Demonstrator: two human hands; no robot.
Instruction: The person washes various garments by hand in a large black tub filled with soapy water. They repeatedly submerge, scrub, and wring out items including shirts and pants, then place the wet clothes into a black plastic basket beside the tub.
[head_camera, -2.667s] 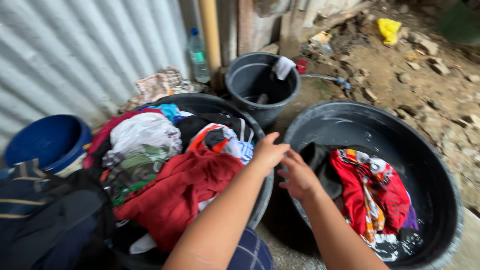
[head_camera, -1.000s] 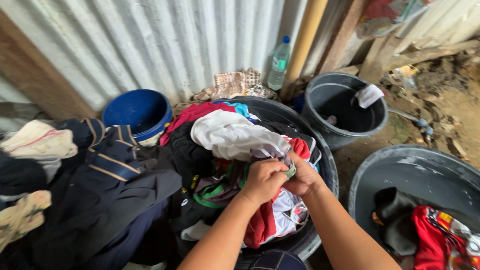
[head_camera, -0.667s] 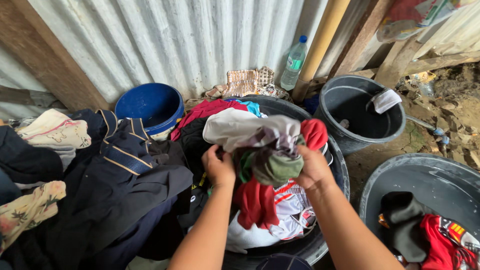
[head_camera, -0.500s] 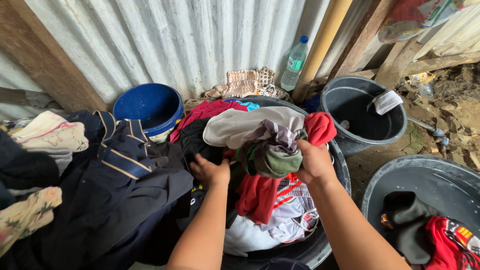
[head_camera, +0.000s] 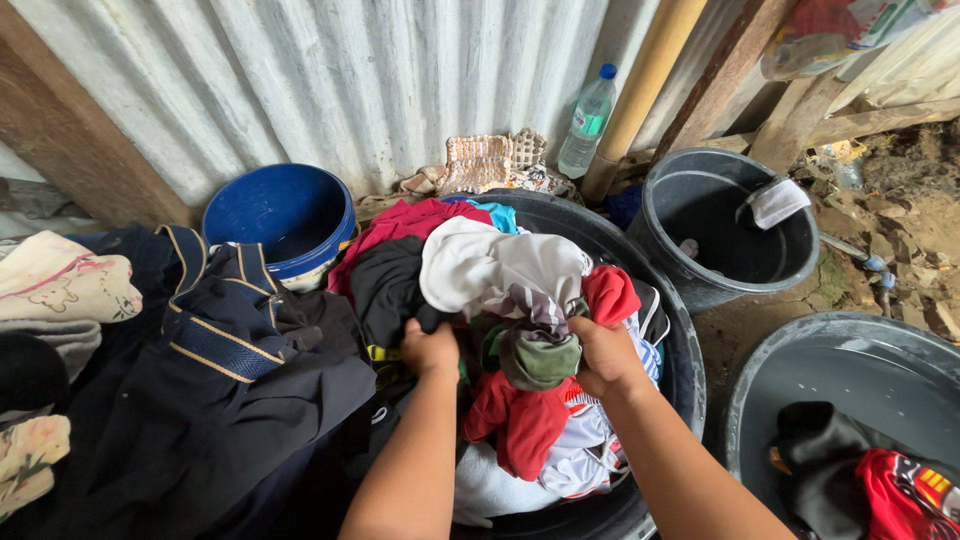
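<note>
Fingers of left hand (head_camera: 432, 350) and right hand (head_camera: 603, 357) clenched on clothes (head_camera: 530, 350), now lifted above tub (head_camera: 672, 330); bucket (head_camera: 728, 225) at two o'clock.

Garment (head_camera: 520, 425) red; bundled cloth (head_camera: 540, 358) olive green; shirt (head_camera: 490, 265) white; bucket (head_camera: 280, 212) blue; jacket (head_camera: 215, 330) navy, tan stripes; tub (head_camera: 680, 350) black; wall (head_camera: 330, 80) grey.
</note>
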